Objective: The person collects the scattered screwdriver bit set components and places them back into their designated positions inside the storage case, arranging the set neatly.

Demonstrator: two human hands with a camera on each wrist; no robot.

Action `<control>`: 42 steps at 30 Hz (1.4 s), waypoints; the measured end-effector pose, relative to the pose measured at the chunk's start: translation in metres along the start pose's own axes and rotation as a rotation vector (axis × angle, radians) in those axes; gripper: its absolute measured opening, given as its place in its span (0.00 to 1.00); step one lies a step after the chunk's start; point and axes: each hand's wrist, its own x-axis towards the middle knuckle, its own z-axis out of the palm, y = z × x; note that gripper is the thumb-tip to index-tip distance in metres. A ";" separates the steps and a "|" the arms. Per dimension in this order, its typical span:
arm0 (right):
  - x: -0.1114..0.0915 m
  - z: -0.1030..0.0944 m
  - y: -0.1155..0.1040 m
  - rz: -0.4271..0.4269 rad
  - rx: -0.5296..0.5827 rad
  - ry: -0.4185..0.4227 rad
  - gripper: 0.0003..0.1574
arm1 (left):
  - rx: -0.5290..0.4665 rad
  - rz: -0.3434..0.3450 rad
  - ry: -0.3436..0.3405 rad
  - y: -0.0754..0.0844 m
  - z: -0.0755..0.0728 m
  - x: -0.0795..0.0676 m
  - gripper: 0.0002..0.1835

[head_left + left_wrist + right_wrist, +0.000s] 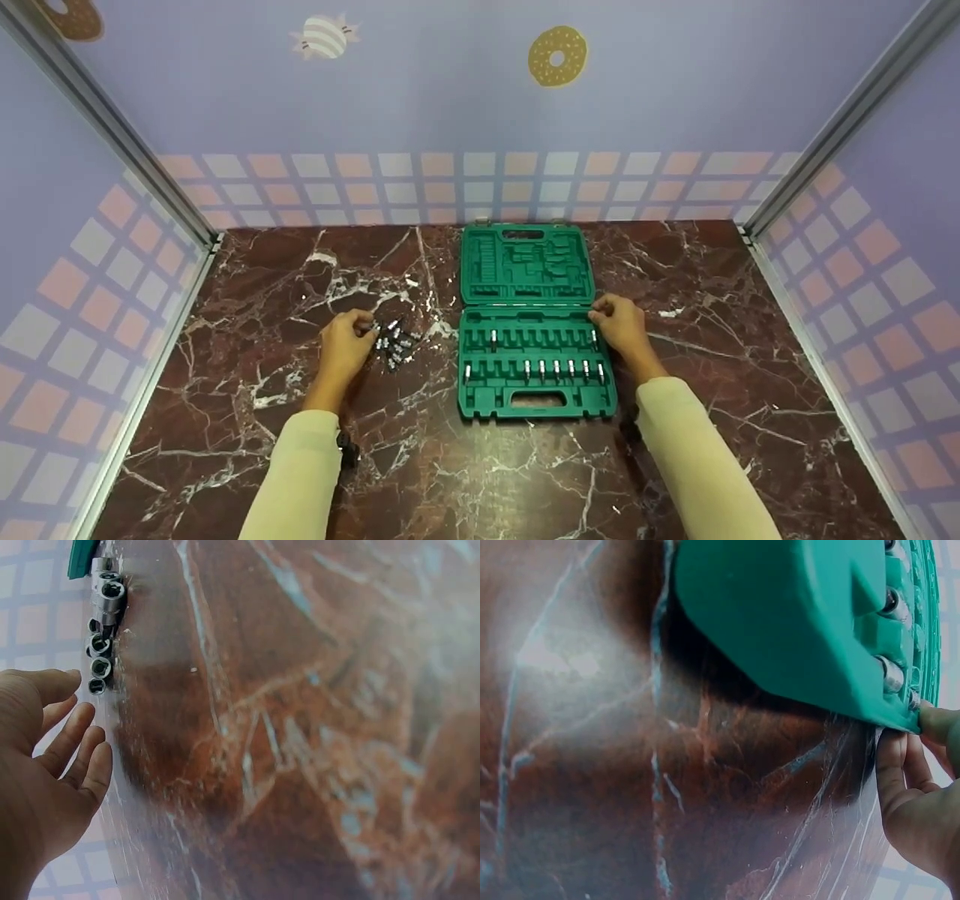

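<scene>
An open green socket case (480,409) lies flat on the table, its lid folded back toward the wall. Silver sockets (556,369) stand in its lower row, several of them, and two more are in the upper row. My right hand (624,330) pinches the case's right edge near the hinge; the right wrist view shows thumb above the rim and fingers (892,765) against the side. Left of the case lies a small pile of loose sockets (394,345). My left hand (56,757) is beside that pile, fingers loosely bent, thumb tip close to the nearest sockets (97,686).
The dark red marbled table (420,480) runs up to a lilac back wall (450,97) with a checked band. Side walls (67,300) border it left and right. The lid (526,262) has moulded recesses and a handle slot.
</scene>
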 end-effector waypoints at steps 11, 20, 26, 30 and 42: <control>0.000 0.001 0.001 -0.006 -0.010 0.005 0.08 | 0.033 0.013 -0.008 -0.003 0.001 -0.001 0.11; -0.001 0.002 0.001 -0.019 -0.013 0.009 0.08 | 0.109 0.096 -0.016 -0.007 0.003 -0.001 0.08; -0.001 0.002 0.000 -0.015 -0.017 0.009 0.08 | 0.102 0.110 -0.011 -0.010 0.004 -0.001 0.07; -0.001 0.001 0.000 -0.013 -0.020 0.011 0.08 | 0.068 0.079 -0.007 -0.009 0.002 -0.002 0.08; -0.002 0.000 -0.002 -0.018 0.002 0.000 0.08 | -0.100 -0.014 0.004 -0.001 -0.007 -0.006 0.07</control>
